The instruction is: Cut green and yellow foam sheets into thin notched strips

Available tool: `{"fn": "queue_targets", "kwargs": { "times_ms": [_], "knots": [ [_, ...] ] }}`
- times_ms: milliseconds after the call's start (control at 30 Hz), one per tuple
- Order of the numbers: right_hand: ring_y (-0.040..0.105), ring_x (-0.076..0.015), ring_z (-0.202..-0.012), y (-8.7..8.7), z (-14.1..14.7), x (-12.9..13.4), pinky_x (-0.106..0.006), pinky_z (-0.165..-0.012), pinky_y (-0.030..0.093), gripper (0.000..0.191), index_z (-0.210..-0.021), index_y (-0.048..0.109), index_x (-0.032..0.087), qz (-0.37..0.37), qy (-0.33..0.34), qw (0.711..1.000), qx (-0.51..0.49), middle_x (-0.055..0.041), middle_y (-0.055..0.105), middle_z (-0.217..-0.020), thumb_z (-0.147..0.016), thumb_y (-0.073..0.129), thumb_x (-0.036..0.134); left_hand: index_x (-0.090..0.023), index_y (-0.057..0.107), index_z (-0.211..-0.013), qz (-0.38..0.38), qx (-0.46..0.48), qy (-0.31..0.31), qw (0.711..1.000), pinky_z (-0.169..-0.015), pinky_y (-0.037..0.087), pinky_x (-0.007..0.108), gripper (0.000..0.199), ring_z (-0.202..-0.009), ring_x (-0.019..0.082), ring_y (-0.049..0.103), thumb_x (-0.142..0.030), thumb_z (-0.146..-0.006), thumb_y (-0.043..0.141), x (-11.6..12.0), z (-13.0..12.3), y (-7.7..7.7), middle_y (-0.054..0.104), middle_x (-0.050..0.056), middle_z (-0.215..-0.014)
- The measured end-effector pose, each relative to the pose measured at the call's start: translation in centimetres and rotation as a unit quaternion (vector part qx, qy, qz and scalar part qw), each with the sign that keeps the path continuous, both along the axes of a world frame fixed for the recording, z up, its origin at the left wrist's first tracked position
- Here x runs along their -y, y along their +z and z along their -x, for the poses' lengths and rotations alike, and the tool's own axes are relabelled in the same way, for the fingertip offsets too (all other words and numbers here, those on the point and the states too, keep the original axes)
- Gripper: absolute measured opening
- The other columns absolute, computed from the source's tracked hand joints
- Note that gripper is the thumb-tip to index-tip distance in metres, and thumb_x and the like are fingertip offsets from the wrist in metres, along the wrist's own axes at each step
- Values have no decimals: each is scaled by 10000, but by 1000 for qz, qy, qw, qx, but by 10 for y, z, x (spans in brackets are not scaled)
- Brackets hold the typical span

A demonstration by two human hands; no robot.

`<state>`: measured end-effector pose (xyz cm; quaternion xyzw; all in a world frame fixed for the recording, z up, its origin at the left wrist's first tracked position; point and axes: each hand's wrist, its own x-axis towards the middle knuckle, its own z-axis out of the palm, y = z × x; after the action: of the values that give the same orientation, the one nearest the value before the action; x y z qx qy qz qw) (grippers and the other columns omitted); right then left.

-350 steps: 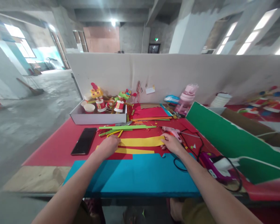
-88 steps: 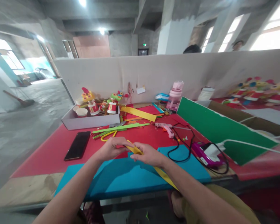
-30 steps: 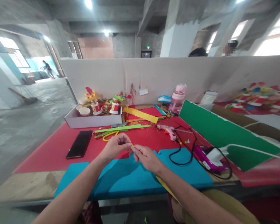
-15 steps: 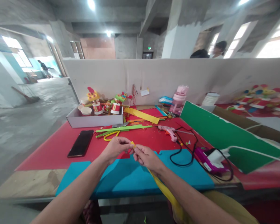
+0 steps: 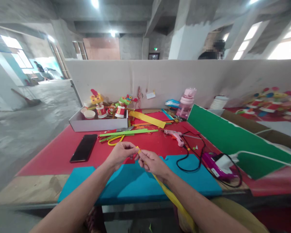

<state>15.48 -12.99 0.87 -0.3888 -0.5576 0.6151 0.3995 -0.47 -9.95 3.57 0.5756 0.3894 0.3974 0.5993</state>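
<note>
A long yellow strip (image 5: pixel 171 195), paper by its look, runs from my fingertips under my right wrist and down past the table's front edge. My right hand (image 5: pixel 152 162) is closed on it near its end. The fingers of my left hand (image 5: pixel 121 155) pinch at the same short end, where a small yellow tip shows between the two hands. Both hands hover over the blue sheet (image 5: pixel 126 186) at the front of the table. What lies inside my curled fingers is hidden.
Beyond my hands lie green strips (image 5: pixel 128 132), scissors with yellow handles (image 5: pixel 115 141) and a pink glue gun (image 5: pixel 176 137). A black phone (image 5: pixel 84 148) lies left. A white box (image 5: pixel 99 125) holds paper-cup figures. At right are a purple power strip (image 5: pixel 218 168) and a green panel (image 5: pixel 232 139).
My hands stay in nearly the same place, still pinching the strip's end. The hanging part of the yellow strip has shifted slightly. A person behind the partition has moved their head left.
</note>
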Motion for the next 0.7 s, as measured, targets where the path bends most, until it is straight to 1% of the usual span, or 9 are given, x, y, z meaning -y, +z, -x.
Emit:
{"fn": "queue_targets", "kwargs": {
  "times_ms": [133, 267, 300, 367, 400, 467, 567, 633, 700],
  "knots": [
    [297, -36, -393, 1, 0, 1, -186, -371, 185, 435, -746, 524, 171, 11, 6, 1000, -11, 47, 491, -554, -798, 529, 603, -114, 621, -627, 4, 24, 24, 999, -486, 348, 206, 293, -458, 72, 482, -370, -661, 758, 1, -2, -1, 577, 2, -495],
    [305, -36, -384, 0, 0, 1, -182, -366, 194, 411, -806, 560, 168, 6, 3, 1000, -11, 44, 502, -559, -828, 508, 575, -117, 633, -661, -11, 9, -14, 1000, -518, 389, 223, 285, -502, 96, 523, -381, -686, 737, 3, -4, 0, 602, 16, -533],
    [318, -39, -384, 0, 0, 1, -182, -365, 207, 405, -814, 563, 169, -1, 3, 1000, -7, 39, 515, -570, -836, 500, 569, -117, 635, -660, -18, 6, -11, 1000, -522, 395, 225, 285, -508, 97, 523, -380, -679, 742, 3, -4, 1, 604, 17, -539],
    [372, -49, -400, 0, 1, 2, -185, -371, 260, 369, -854, 558, 175, -25, 3, 1000, 7, 27, 553, -621, -841, 509, 541, -114, 637, -643, -35, -2, 24, 999, -508, 385, 219, 285, -498, 87, 500, -373, -658, 756, 2, -4, 2, 598, 12, -539],
    [408, -56, -415, 0, 2, 2, -187, -379, 295, 343, -894, 547, 182, -40, -5, 999, 15, 28, 562, -646, -833, 531, 519, -114, 638, -634, -43, -5, 46, 998, -495, 373, 213, 286, -486, 79, 484, -371, -650, 761, 1, -3, 2, 589, 6, -534],
    [477, -73, -452, 0, 2, 2, -192, -395, 352, 326, -960, 496, 203, -64, -43, 997, 28, 44, 560, -687, -796, 598, 466, -116, 638, -626, -46, -5, 79, 996, -472, 349, 204, 287, -466, 66, 458, -371, -636, 769, -2, -2, 2, 570, -10, -528],
    [544, -86, -502, 0, 2, 1, -194, -416, 401, 344, -919, 432, 222, -80, -118, 989, 25, 62, 545, -724, -747, 659, 414, -121, 628, -615, -37, 4, 97, 995, -459, 336, 197, 298, -450, 57, 441, -379, -619, 779, -7, 0, 1, 539, -27, -514],
    [563, -91, -530, -2, 1, -1, -199, -446, 432, 327, -857, 429, 216, -90, -127, 988, 22, 59, 550, -712, -739, 673, 400, -120, 627, -616, -32, 9, 102, 994, -460, 338, 197, 303, -450, 57, 444, -380, -614, 783, -7, 1, 0, 537, -28, -515],
    [572, -100, -552, -4, 1, -2, -207, -474, 459, 306, -827, 455, 209, -96, -118, 988, 19, 54, 554, -680, -738, 680, 395, -120, 629, -623, -28, 17, 108, 994, -462, 342, 197, 301, -451, 58, 450, -377, -611, 785, -7, 2, 0, 541, -27, -522]
  ]
}}
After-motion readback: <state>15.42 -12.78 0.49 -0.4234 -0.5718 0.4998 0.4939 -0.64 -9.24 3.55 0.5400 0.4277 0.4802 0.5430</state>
